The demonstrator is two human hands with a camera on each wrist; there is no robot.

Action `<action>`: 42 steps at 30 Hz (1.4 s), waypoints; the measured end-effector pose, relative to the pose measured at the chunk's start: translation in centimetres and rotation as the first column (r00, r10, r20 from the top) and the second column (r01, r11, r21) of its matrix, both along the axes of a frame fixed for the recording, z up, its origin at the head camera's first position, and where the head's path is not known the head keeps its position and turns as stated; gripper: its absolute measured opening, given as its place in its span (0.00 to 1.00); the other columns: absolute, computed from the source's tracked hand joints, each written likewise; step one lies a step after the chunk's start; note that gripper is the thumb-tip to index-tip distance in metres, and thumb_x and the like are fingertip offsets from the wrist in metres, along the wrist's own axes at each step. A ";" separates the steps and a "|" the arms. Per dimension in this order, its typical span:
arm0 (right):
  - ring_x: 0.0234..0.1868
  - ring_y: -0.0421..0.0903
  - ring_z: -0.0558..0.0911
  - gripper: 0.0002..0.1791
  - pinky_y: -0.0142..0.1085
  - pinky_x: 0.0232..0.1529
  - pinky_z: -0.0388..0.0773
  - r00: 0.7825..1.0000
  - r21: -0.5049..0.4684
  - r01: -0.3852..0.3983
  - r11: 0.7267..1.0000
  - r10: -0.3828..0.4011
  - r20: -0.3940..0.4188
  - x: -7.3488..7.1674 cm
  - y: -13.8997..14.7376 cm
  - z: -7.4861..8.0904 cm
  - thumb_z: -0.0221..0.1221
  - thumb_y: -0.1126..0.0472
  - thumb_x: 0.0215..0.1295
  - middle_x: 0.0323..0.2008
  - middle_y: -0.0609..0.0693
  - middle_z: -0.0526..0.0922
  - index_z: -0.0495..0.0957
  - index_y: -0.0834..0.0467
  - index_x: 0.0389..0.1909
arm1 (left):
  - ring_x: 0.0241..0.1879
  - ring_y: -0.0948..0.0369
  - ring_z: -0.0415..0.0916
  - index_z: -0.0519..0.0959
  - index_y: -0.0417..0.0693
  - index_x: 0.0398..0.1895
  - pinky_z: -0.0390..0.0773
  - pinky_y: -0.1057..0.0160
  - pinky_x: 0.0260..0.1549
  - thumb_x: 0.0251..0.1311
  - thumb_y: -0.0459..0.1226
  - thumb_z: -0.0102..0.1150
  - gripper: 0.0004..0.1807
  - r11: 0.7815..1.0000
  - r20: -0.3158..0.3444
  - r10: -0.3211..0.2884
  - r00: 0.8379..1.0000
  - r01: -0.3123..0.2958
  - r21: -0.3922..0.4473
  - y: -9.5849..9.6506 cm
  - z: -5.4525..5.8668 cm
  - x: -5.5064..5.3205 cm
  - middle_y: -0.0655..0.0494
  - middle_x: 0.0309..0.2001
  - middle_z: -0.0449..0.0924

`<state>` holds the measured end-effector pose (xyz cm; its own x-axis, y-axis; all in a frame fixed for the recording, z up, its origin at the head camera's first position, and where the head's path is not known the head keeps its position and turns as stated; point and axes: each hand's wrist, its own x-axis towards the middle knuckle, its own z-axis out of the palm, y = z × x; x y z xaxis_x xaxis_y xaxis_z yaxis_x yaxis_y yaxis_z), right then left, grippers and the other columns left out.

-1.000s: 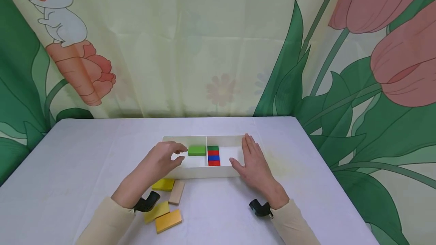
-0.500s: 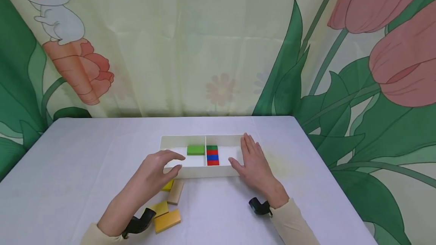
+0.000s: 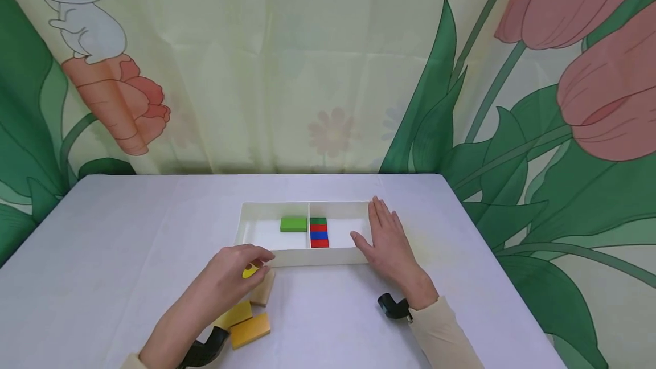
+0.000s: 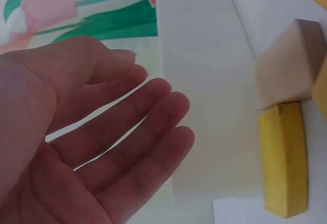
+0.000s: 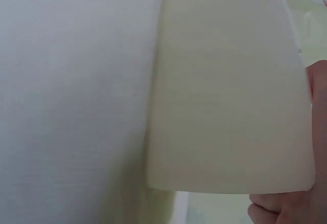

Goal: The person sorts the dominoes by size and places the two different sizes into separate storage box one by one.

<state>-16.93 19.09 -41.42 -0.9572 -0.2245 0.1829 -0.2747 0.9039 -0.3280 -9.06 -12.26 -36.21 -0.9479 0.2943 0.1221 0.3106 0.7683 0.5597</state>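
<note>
Left hand (image 3: 232,270) now nearer oblong yellow block (image 4: 282,160)

Before me hangs a cream cloth backdrop (image 3: 230,73) printed with pink tulips (image 3: 610,84) and a white rabbit (image 3: 92,30), behind a white-covered table (image 3: 128,232).

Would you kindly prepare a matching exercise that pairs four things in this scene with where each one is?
Things:
1. Light green block
2. Blue block
3. Plain wooden block
4. Right hand

Places:
A. Between two red blocks
B. On the white cloth
C. At the white tray's right end
D. In the tray's left compartment

Pairs: 1-D, 2-A, 3-B, 4-C
</note>
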 end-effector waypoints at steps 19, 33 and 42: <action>0.80 0.58 0.46 0.49 0.57 0.78 0.44 0.999 -0.031 0.026 0.999 -0.025 0.041 -0.2 -0.2 -0.4 0.52 0.40 0.70 0.80 0.59 0.45 0.43 0.65 0.78 | 0.24 0.62 0.66 0.83 0.47 0.37 0.67 0.67 0.21 0.53 0.31 0.70 0.08 0.971 0.057 0.099 0.993 -0.084 -0.225 0.9 -2.2 0.6 0.59 0.29 0.75; 0.80 0.58 0.45 0.48 0.57 0.78 0.45 0.998 -0.054 0.025 0.998 -0.022 0.056 -0.2 -0.2 -0.5 0.52 0.41 0.70 0.80 0.60 0.44 0.43 0.66 0.77 | 0.34 0.61 0.72 0.83 0.46 0.42 0.82 0.64 0.35 0.47 0.32 0.76 0.17 0.981 0.104 0.007 0.995 0.014 -0.195 2.7 -3.4 0.3 0.55 0.41 0.80; 0.80 0.58 0.45 0.49 0.57 0.78 0.43 0.998 -0.025 0.031 0.999 -0.029 0.053 -0.2 -0.1 -0.4 0.52 0.40 0.69 0.80 0.59 0.43 0.43 0.65 0.78 | 0.40 0.60 0.76 0.84 0.44 0.44 0.84 0.61 0.43 0.50 0.31 0.74 0.17 0.978 0.084 -0.115 0.990 0.128 -0.164 2.5 -3.9 0.0 0.57 0.42 0.80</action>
<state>-17.15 18.98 -41.84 -0.9719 -0.1915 0.1370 -0.2292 0.9025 -0.3645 -9.04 -9.77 -40.09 -0.9084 0.4181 -0.0084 0.3699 0.8128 0.4500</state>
